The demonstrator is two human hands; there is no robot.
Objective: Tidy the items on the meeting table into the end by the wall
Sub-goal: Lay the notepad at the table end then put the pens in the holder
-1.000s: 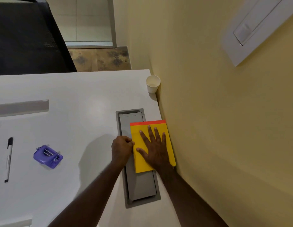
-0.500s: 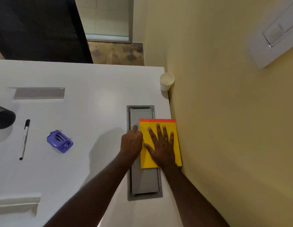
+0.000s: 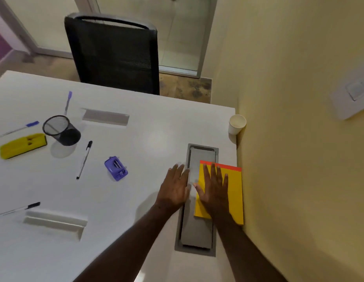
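The right hand [image 3: 214,192] lies flat, fingers [image 3: 212,171] straight, on the pad [image 3: 234,192] flush against the wall [image 3: 289,139]. The left hand [image 3: 175,190], fingers spread, holds nothing beside the hatch [image 3: 197,231]; bare tabletop [image 3: 152,139] separates it from the stapler [image 3: 116,168].

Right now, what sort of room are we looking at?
Most likely an office meeting room. A long white table has a grey cable hatch set into it, a black mesh office chair is drawn up to it, and stationery lies about: markers, a mesh pen cup, a yellow notepad.

left hand [image 3: 175,188]: flat, fingers straight | right hand [image 3: 214,189]: flat, fingers spread
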